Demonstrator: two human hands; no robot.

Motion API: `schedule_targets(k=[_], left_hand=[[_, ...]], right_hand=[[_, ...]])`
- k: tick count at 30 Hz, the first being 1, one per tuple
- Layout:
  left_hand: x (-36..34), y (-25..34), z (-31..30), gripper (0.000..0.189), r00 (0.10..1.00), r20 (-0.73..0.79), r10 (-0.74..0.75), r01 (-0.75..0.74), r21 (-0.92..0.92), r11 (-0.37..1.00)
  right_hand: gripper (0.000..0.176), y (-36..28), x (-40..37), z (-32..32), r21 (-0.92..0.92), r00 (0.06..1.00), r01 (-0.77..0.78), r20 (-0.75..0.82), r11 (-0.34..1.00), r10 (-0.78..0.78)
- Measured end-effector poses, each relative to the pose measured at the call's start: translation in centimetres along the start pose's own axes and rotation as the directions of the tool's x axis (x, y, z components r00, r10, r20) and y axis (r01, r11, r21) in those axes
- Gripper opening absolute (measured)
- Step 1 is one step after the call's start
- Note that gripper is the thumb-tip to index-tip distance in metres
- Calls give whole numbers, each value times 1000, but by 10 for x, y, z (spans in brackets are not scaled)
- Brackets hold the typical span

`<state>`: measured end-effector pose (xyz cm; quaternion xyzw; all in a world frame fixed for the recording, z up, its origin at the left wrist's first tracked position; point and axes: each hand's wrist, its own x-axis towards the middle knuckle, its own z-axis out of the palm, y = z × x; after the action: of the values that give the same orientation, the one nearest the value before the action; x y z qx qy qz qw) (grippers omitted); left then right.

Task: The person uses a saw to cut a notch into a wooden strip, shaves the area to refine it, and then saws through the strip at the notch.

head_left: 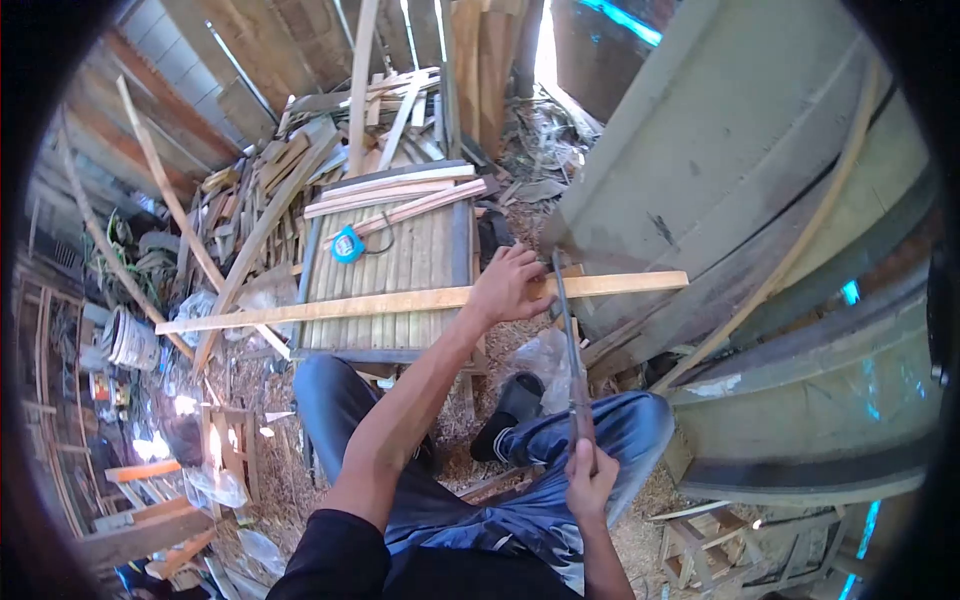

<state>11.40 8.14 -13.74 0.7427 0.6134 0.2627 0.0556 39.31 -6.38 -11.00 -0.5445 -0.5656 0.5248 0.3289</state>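
Note:
A long wooden strip [380, 307] lies across a low slatted bench [430, 260], its right end sticking out past the bench. Just beyond the bench edge, my left hand [508, 285] is closed around the strip from above. My right hand [592, 480], low over my right knee, grips the handle of a handsaw [573, 365]. The narrow saw blade points away from me and crosses the strip right beside my left fingers. A blue tape measure [347, 245] sits on the bench's far left part.
Thin strips [400, 195] are stacked at the bench's far end. Behind it rises a scrap wood pile [290, 165]. Large grey panels [690, 150] lean on the right. Clear plastic [545, 355] and sawdust cover the floor near my foot. A small wooden frame [710, 545] stands lower right.

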Motion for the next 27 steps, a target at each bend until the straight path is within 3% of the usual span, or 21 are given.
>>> schedule_targets(k=[6, 8, 10, 12, 14, 19, 27], left_hand=[[-1, -8, 6, 36, 994, -72, 85, -91, -78, 993], [-1, -8, 4, 35, 998, -38, 50, -52, -53, 997], [3, -3, 5, 34, 998, -35, 49, -50, -28, 998], [0, -6, 1, 34, 1000, 10, 9, -9, -29, 1000], [-3, -7, -1, 32, 1000, 5, 20, -20, -46, 999], [-1, -2, 0, 30, 1000, -10, 19, -19, -37, 999], [0, -4, 1, 32, 997, -42, 57, -58, -15, 998]], right_hand=[[51, -19, 75, 30, 6, 998, 25, -53, 1000, -25], [50, -16, 76, 31, -14, 997, 70, -40, 997, -70], [51, -3, 35, 15, -198, 990, 126, -35, 972, -136], [53, -5, -15, -1, -154, 994, 99, -32, 983, -106], [46, -18, -16, 1, -160, 995, 92, -18, 983, -96], [54, -23, 106, 48, -210, 983, 157, -57, 965, -172], [40, -12, -15, -1, -64, 999, -39, -9, 997, 38]])
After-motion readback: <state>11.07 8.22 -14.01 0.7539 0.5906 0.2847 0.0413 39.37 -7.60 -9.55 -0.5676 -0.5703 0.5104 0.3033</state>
